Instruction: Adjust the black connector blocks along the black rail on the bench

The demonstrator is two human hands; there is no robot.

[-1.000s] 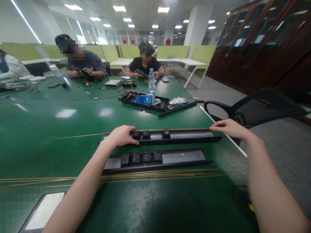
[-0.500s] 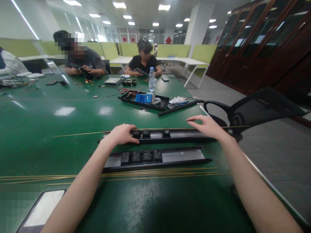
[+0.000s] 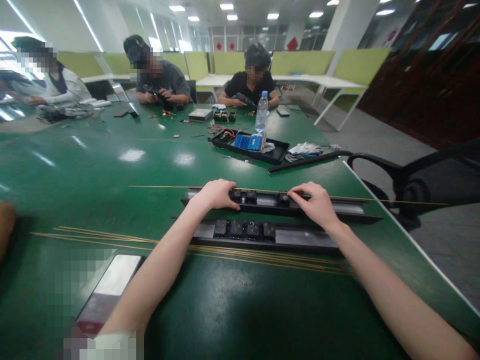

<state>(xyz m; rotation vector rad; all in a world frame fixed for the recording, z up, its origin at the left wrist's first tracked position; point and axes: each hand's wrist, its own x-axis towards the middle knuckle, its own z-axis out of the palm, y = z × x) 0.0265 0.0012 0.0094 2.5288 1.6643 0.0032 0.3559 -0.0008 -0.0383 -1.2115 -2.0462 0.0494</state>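
My left hand (image 3: 220, 194) grips the far black channel (image 3: 258, 208), its thumb on the near wall and its fingers over the far side. Small black blocks (image 3: 250, 196) sit inside this channel. A long thin brass rod (image 3: 165, 186) runs along its far edge and sticks out past both ends. My right hand (image 3: 314, 201) pinches the rod with thumb and forefinger, close beside the rightmost block (image 3: 282, 199). Nearer to me lies a second black channel (image 3: 300, 237), holding a row of several black blocks (image 3: 237, 228).
Several loose brass rods (image 3: 108, 237) lie in front of the near channel, and a phone (image 3: 116, 280) lies by my left forearm. Beyond are a black tray (image 3: 275, 152), a water bottle (image 3: 261, 112) and gloves (image 3: 304, 151). Co-workers sit across; a chair (image 3: 423, 175) stands right.
The view has swung left, so everything appears farther right. My right hand has come in from above the channel's right part to beside a block, its fingers now closed. My left hand keeps its grip.
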